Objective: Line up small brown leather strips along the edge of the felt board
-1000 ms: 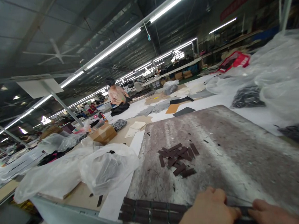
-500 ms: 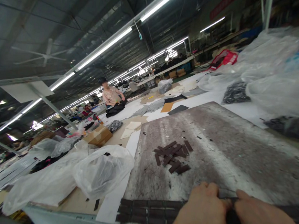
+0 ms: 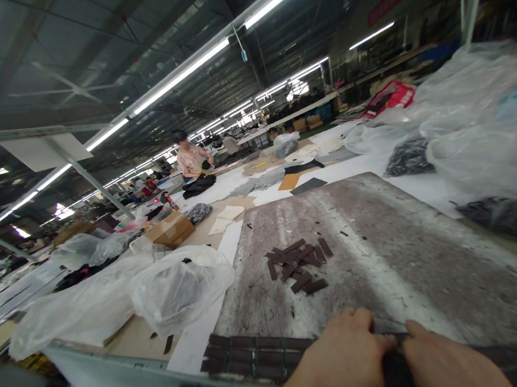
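Both of my hands are low in the head view, at the near edge of a worn, grey-brown board [image 3: 371, 238]. My left hand [image 3: 344, 355] is closed, fingers curled, with its thumb pointing toward the other hand. Close beside it, my right hand [image 3: 454, 370] is closed too, its thumb near the left one. A dark strip [image 3: 399, 365] shows between and under them, and the fingers seem to grip it; the fingertips are mostly hidden. To the left, dark brown strips [image 3: 245, 356] lie in rows along the board's edge. A loose pile of short brown strips [image 3: 300, 262] rests farther in.
Left of the board sits a clear plastic bag [image 3: 179, 288], with a cardboard box [image 3: 170, 229] behind it. Large plastic bags [image 3: 491, 128] and a red bag [image 3: 389, 99] lie at the right. A co-worker [image 3: 194, 158] stands across the long table, by dark cloth.
My hands have shifted very slightly left and remain close together at the board's edge. The view has tilted a little. The pile and rows of strips look the same.
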Available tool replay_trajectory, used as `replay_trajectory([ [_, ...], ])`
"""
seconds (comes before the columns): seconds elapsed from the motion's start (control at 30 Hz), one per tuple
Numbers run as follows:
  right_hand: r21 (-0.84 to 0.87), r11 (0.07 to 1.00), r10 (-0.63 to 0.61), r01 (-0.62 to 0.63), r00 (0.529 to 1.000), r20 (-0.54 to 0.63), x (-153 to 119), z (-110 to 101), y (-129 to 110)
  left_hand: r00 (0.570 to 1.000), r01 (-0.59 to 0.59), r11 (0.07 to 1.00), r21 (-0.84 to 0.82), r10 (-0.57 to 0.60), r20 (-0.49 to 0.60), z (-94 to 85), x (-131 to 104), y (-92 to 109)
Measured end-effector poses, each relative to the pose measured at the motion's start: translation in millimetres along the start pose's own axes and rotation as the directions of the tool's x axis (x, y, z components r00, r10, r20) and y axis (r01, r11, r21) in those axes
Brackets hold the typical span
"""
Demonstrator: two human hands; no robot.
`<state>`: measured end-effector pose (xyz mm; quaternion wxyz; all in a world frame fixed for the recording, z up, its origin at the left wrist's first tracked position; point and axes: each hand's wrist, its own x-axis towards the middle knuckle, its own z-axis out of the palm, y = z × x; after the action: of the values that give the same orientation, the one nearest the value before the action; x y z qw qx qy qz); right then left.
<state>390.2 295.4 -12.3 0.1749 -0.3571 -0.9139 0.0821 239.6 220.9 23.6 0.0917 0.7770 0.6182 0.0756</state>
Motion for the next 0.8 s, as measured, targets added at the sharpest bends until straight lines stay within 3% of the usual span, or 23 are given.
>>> replay_trajectory([
  [0.1, -0.113, 0.994, 0.035, -0.004, 0.963, 0.268, 8.0, -19.1, -8.6, 0.997, 0.006, 0.998, -0.068, -0.012, -0.081, -0.3, 3.9, -9.4],
  [0.17, -0.163, 0.986, 0.093, -0.036, 0.931, 0.354, 11.8, -31.3, -15.9, 0.980, 0.064, 0.990, -0.122, -0.085, -0.182, -4.1, 4.6, -20.8],
  [0.3, -0.200, 0.978, 0.141, -0.058, 0.889, 0.435, 16.5, -46.7, -26.5, 0.867, 0.347, 0.928, -0.133, -0.372, -0.332, -11.1, 0.7, -56.2],
  [0.33, -0.202, 0.977, 0.154, -0.070, 0.885, 0.440, 17.3, -48.4, -27.3, 0.839, 0.426, 0.899, -0.099, -0.433, -0.330, -11.2, -0.4, -65.6],
  [0.43, -0.200, 0.972, 0.202, -0.124, 0.875, 0.440, 18.4, -50.2, -26.1, 0.812, 0.547, 0.837, -0.016, -0.535, -0.231, -8.5, -3.0, -85.8],
  [0.7, -0.159, 0.970, 0.231, -0.185, 0.905, 0.356, 14.4, -45.7, -11.4, 0.808, 0.582, 0.812, 0.045, -0.570, -0.149, -2.2, 0.5, -89.7],
  [0.8, -0.141, 0.962, 0.266, -0.234, 0.918, 0.293, 11.7, -45.7, -4.4, 0.778, 0.625, 0.780, 0.039, -0.616, -0.124, -2.8, 2.1, -90.4],
])
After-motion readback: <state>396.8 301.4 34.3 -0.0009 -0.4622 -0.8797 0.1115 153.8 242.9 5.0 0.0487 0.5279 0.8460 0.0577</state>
